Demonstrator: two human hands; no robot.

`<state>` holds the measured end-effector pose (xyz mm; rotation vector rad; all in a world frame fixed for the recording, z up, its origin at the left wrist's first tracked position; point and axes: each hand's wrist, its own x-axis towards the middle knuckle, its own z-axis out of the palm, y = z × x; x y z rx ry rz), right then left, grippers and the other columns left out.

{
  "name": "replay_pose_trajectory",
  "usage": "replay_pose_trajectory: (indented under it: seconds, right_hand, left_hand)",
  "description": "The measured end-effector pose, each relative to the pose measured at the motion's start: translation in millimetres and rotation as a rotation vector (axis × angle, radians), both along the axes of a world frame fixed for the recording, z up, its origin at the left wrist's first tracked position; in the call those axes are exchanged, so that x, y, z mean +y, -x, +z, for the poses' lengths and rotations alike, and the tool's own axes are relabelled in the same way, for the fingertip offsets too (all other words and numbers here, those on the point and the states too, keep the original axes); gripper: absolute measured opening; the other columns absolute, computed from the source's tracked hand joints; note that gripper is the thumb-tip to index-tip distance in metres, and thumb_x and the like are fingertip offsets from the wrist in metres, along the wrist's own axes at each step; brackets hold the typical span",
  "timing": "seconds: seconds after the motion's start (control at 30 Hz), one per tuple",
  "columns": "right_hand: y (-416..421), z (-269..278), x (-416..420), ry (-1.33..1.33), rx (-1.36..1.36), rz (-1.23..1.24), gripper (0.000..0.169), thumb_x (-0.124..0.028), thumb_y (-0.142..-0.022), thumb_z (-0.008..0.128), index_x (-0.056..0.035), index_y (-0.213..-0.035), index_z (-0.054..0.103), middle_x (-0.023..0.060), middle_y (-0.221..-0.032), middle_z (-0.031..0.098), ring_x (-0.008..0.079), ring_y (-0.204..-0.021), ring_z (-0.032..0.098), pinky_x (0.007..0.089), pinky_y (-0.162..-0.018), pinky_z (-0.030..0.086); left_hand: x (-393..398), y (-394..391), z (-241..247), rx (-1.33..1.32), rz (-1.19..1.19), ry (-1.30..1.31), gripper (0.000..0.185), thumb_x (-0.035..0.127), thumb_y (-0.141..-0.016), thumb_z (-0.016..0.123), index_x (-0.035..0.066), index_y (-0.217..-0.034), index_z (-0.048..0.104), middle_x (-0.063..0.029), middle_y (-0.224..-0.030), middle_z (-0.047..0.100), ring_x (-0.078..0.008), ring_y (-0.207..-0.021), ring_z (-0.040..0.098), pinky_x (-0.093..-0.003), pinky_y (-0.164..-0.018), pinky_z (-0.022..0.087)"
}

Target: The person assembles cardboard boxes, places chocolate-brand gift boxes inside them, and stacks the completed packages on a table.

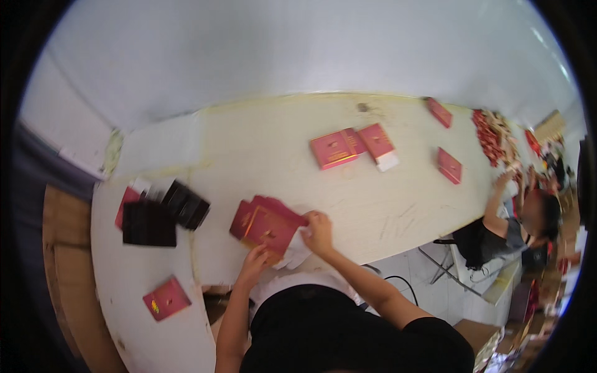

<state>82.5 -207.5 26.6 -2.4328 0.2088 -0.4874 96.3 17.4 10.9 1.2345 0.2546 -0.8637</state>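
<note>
A red printed cardboard box (275, 226) with gold trim lies before me at the table's near edge, its end flaps spread out. The fingers of my left hand (255, 263) rest on its lower edge. At its right side, my right hand (319, 233) pinches a flap between thumb and fingers. White inner faces of the card (296, 252) show below the printed front. Whether anything is inside the box cannot be seen.
Red boxes (333, 148) lie farther back, one with a white end flap (387, 161). Black boxes (149, 224) stand at the left, and a red box (167, 298) lies on the side table. A seated person (499, 233) works at right near red pieces (487, 137).
</note>
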Motion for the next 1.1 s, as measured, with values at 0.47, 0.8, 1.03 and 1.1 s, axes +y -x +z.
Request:
replay_pose_trajectory:
  seconds: [0.47, 0.8, 1.03, 1.1]
  right_hand:
    - [-3, 112, -34, -0.765, 0.684, 0.782, 0.042, -0.004, -0.083, 0.053, -0.0044, -0.125, 0.044, 0.0096, -0.122, 0.049, 0.0159, -0.104, 0.048, 0.0299, -0.084, 0.042]
    - [-5, 105, -14, -0.672, 0.529, 0.855, 0.053, 0.002, -0.072, 0.061, -0.0033, -0.122, 0.046, 0.0115, -0.124, 0.049, 0.0183, -0.112, 0.046, 0.0305, -0.087, 0.041]
    - [-16, 110, -3, -0.587, 0.521, 0.839, 0.047, 0.003, -0.068, 0.062, -0.0036, -0.114, 0.053, 0.0106, -0.111, 0.057, 0.0193, -0.102, 0.051, 0.0315, -0.090, 0.037]
    - [-18, 95, -1, -0.595, 0.454, 0.857, 0.047, 0.001, -0.067, 0.063, -0.0045, -0.113, 0.054, 0.0102, -0.110, 0.057, 0.0217, -0.103, 0.050, 0.0326, -0.090, 0.037]
  left_hand:
    - [-10, -45, 177, -1.344, -0.557, -0.823, 0.027, 0.017, -0.075, 0.061, 0.007, -0.099, 0.056, -0.0143, -0.090, 0.057, -0.0325, -0.087, 0.054, -0.0387, -0.074, 0.043]
    - [1, -33, 138, -1.210, -0.536, -0.736, 0.014, 0.015, -0.083, 0.051, 0.006, -0.090, 0.060, -0.0119, -0.086, 0.061, -0.0315, -0.078, 0.057, -0.0384, -0.068, 0.045]
    - [8, -28, 143, -1.071, -0.472, -0.720, 0.016, 0.015, -0.083, 0.051, 0.007, -0.094, 0.061, -0.0126, -0.086, 0.062, -0.0317, -0.078, 0.057, -0.0370, -0.068, 0.045]
    - [10, -30, 145, -1.016, -0.465, -0.697, 0.017, 0.015, -0.083, 0.051, 0.007, -0.094, 0.061, -0.0131, -0.085, 0.061, -0.0314, -0.078, 0.057, -0.0360, -0.069, 0.045]
